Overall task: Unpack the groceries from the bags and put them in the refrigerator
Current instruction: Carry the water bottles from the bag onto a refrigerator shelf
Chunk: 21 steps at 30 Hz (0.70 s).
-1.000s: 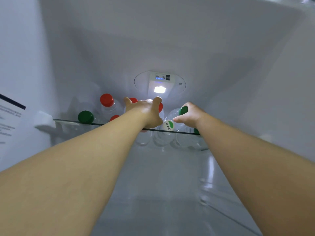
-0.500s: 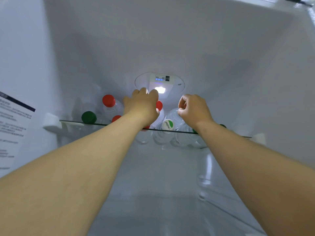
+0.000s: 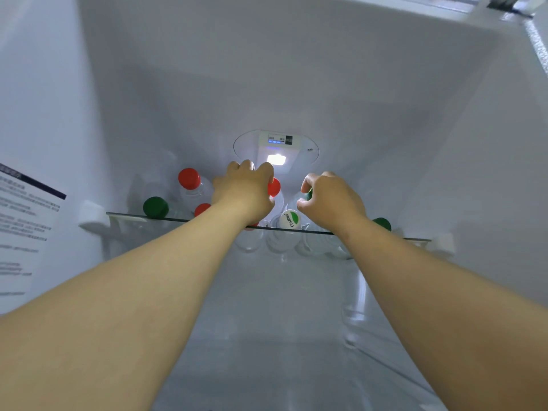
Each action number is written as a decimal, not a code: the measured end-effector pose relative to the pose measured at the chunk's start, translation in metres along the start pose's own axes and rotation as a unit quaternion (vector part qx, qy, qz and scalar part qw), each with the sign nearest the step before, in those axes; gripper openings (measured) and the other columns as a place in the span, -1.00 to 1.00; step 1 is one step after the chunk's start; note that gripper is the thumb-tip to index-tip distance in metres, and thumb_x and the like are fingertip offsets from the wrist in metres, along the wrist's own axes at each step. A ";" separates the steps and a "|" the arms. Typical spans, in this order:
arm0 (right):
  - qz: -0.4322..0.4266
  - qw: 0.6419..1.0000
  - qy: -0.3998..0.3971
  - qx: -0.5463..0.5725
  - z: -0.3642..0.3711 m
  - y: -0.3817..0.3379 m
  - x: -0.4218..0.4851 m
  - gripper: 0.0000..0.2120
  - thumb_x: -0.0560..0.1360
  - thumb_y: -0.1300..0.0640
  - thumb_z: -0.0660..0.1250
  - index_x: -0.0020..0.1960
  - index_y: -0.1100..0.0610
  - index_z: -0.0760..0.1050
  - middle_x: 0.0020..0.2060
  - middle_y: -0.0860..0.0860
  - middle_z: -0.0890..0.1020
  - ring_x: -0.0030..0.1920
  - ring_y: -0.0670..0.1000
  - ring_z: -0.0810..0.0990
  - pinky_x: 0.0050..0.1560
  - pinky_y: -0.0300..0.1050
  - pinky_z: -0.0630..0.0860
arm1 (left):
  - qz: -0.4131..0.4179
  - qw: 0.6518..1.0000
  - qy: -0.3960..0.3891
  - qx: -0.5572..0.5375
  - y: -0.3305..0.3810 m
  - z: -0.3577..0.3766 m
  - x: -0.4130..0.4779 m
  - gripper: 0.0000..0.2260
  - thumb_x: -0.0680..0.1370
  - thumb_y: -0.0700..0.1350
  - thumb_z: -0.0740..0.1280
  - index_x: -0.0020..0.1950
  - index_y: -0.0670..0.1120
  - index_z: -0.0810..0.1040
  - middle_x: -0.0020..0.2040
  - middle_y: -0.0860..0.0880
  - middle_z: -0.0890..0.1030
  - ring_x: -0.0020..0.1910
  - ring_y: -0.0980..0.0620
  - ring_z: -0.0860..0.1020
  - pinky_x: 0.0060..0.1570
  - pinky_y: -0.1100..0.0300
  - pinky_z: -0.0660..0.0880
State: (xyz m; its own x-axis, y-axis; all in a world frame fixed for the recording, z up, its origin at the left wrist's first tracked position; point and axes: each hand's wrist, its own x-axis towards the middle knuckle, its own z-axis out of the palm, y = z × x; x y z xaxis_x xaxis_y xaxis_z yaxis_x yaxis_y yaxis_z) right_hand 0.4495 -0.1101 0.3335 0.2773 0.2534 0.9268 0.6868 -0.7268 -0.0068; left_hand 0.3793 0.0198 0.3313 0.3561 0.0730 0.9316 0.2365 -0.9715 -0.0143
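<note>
Inside the refrigerator (image 3: 296, 84), bottles (image 3: 189, 185) already crowd the glass shelf (image 3: 124, 215); the left hand (image 3: 246, 192) grips a red-capped bottle (image 3: 274, 187), the right hand (image 3: 333, 201) at its 3 o'clock pinches a green-capped bottle (image 3: 309, 194); no bags show.

Left hand (image 3: 246, 192) and right hand (image 3: 333, 201) reach forward, apart, fingers (image 3: 262, 171) curled.

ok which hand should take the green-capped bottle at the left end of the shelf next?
Left, probably. The left hand is one red-capped bottle away from the left-end bottle. The right hand pinches another green cap and would have to cross the left forearm.
</note>
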 end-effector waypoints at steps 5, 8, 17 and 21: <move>0.020 0.999 0.026 0.028 -0.004 -0.004 -0.010 -0.86 0.51 0.18 0.21 0.02 0.19 0.47 -0.03 0.11 0.49 -0.11 0.11 0.49 -0.07 -0.02 0.52 | 0.025 0.995 0.099 -0.016 0.001 -0.012 -0.009 -0.80 0.54 -0.15 0.18 0.12 -0.14 0.49 0.04 -0.13 0.50 0.09 -0.13 0.42 -0.09 0.08 0.36; 0.031 0.997 0.038 0.059 -0.011 -0.009 -0.020 -0.85 0.51 0.17 0.20 0.03 0.19 0.47 -0.03 0.12 0.51 -0.09 0.11 0.50 -0.11 -0.03 0.51 | 0.011 0.988 0.114 -0.105 -0.002 -0.019 -0.021 -0.81 0.53 -0.17 0.21 0.09 -0.13 0.52 0.01 -0.13 0.53 0.07 -0.11 0.43 -0.14 0.12 0.36; 0.016 0.961 0.192 0.198 -0.031 -0.045 -0.077 -0.85 0.48 0.19 0.27 0.02 0.18 0.53 -0.06 0.08 0.54 -0.08 0.09 0.49 -0.14 -0.08 0.42 | -0.008 0.964 0.211 -0.159 -0.003 -0.026 -0.088 -0.74 0.44 -0.10 0.28 0.11 -0.08 0.53 0.02 -0.08 0.53 0.06 -0.14 0.41 0.00 0.09 0.34; 0.013 0.958 0.200 0.206 -0.016 -0.053 -0.129 -0.84 0.47 0.16 0.30 0.02 0.17 0.55 -0.06 0.07 0.56 -0.04 0.10 0.51 -0.13 -0.09 0.42 | -0.018 0.976 0.163 -0.143 -0.010 -0.024 -0.133 -0.76 0.46 -0.07 0.33 0.11 -0.07 0.52 0.02 -0.07 0.51 0.04 -0.13 0.41 0.01 0.06 0.37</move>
State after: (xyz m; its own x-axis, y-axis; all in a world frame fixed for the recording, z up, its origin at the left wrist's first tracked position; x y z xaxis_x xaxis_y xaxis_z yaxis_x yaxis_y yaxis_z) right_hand 0.3669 -0.1148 0.2209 0.0756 -0.0864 0.9934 0.9130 -0.3945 -0.1038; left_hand 0.3080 0.0146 0.2167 0.0342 0.0786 0.9963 -0.0346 -0.9962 0.0797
